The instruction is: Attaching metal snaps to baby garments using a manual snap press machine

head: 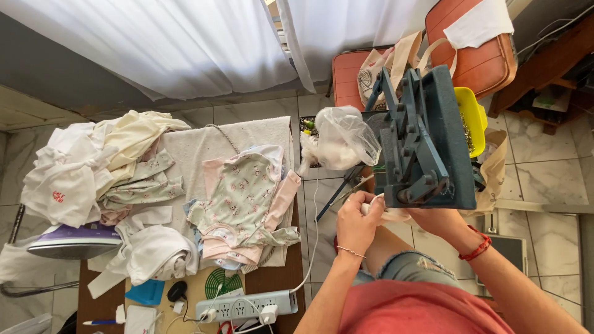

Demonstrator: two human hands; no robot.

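My left hand (357, 218) and my right hand (433, 216) are together just below a dark teal metal press machine (421, 142). Both pinch a pale, light-coloured piece of cloth (390, 214) at the machine's base. My right wrist wears a red cord bracelet, my left a thin one. A yellow tray (471, 117) of small metal parts sits on the far side of the press. A clear plastic bag (343, 139) with white contents rests to its left.
A table at left holds a stack of floral baby bodysuits (244, 204) on a towel, a heap of white garments (93, 167), a purple iron (71, 240) and a white power strip (246, 305). Orange chairs (482, 49) and curtains stand behind.
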